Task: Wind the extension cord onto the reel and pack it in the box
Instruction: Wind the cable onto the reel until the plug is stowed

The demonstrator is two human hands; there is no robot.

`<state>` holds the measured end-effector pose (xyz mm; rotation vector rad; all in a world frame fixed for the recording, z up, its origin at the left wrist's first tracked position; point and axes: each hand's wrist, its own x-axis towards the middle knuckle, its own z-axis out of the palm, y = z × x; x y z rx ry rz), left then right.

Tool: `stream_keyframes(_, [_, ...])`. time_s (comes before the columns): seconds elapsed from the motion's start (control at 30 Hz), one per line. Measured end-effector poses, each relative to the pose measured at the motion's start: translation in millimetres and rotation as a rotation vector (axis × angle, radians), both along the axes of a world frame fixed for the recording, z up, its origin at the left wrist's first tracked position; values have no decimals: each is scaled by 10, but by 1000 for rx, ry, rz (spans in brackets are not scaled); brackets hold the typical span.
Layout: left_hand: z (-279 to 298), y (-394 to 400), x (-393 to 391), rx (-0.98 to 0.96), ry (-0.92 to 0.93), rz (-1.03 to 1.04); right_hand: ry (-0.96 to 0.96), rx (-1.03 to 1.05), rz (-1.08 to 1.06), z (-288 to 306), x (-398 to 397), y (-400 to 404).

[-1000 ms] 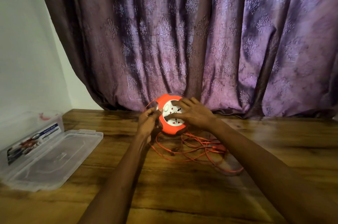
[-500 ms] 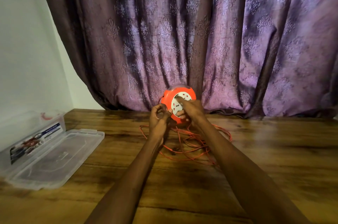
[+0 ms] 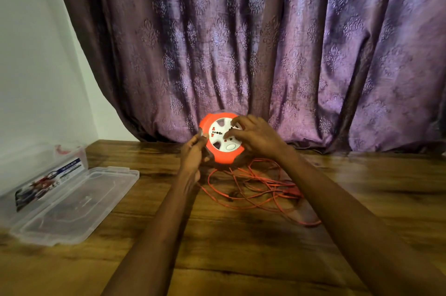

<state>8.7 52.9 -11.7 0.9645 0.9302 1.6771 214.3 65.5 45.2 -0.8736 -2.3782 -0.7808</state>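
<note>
An orange reel [image 3: 220, 155] with a white socket face stands on edge above the wooden table, its face tilted toward me. My left hand [image 3: 194, 154] grips its left rim, fingers curled round the edge. My right hand [image 3: 255, 135] lies over the right side of the white face, fingertips hooked into its openings. Loose orange cord [image 3: 255, 189] lies in tangled loops on the table below and to the right of the reel. A clear plastic box [image 3: 48, 170] with a printed label stands at the far left, its lid [image 3: 74, 206] flat beside it.
A purple patterned curtain [image 3: 265, 54] hangs right behind the reel, down to the wooden table [image 3: 241, 259]. A white wall [image 3: 36, 66] closes off the left side. My forearms stretch across the table's near middle.
The reel has turned between my hands; its white face shows a different angle. My right hand has shifted over the face. The loose cord loops on the table have moved.
</note>
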Motion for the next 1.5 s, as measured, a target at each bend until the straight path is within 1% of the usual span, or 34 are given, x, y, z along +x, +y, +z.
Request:
stream_keyframes(0.1, [1,6,-45,-29,85,-27,-283,31,-70,118,-20,-66])
stream_keyframes(0.17, [-13,-7,-27,-35,93,-53,-404,68,-71,133,-35,-100])
stream_keyframes(0.27, [-38,-45,56,-26,62,-102,-442,132,-75,159,-16,-114])
stream_keyframes(0.37, [-34,-68,197,-14,-3,-118,-398,128,-235,168,-32,-124])
stream_keyframes(0.43, [-36,-47,311,-13,-29,-93,-236,29,-386,159,-75,-178])
stream_keyframes(0.5, [-55,-24,428,-19,-61,-67,4,-68,-493,117,-149,-233])
stream_keyframes(0.57, [-81,-28,536,20,-101,-42,257,-203,-569,110,-219,-290])
stream_keyframes(0.63, [-83,-66,621,94,-117,-17,568,-411,-616,114,-245,-286])
stream_keyframes(0.67, [-94,-59,644,117,-105,8,752,-547,-611,120,-244,-277])
stream_keyframes(0.7, [-106,-42,657,126,-84,37,961,-700,-551,130,-235,-267])
stream_keyframes(0.77, [-135,-14,654,138,-17,74,1402,-1014,-310,90,-240,-261])
stream_keyframes(0.8, [-200,62,644,135,15,85,1558,-1103,-217,49,-245,-241])
stream_keyframes(0.83, [-230,92,642,137,28,91,1636,-1128,-156,-2,-248,-212])
stream_keyframes(0.87, [-216,72,631,141,20,93,1641,-1119,-130,-44,-246,-186])
stream_keyframes(0.9, [-151,4,623,142,-18,91,1601,-1086,-122,-89,-227,-151])
stream_keyframes(0.93, [-120,-11,597,123,-54,80,1504,-1019,-134,-121,-194,-103])
stream_keyframes(0.97, [-95,-11,555,106,-87,66,1347,-915,-191,-132,-154,-84])
stream_keyframes(1.03, [-74,20,417,54,-102,59,970,-606,-309,-122,-37,-58])
stream_keyframes(1.07, [-70,33,336,40,-104,54,791,-464,-277,-113,9,-63])
stream_keyframes(1.13, [-56,37,201,15,-86,43,437,-187,-97,-70,75,-58])
stream_keyframes(1.17, [-29,8,154,-7,-59,31,265,-83,-29,-35,98,-55])
stream_keyframes(1.2, [-8,-10,113,-15,-31,19,105,-18,3,8,115,-43])
stream_keyframes(1.27, [11,-26,48,-20,22,-8,-170,14,-28,109,98,-60])
stream_keyframes(1.3, [27,-34,26,-27,44,-27,-277,27,-57,149,74,-87])
stream_keyframes(1.37, [17,-24,10,-20,79,-59,-426,97,-72,188,30,-141])
stream_keyframes(1.43, [15,-53,59,-21,89,-88,-494,127,-91,233,30,-156])
stream_keyframes(1.5, [15,-79,148,-3,75,-93,-500,164,-129,239,34,-121])
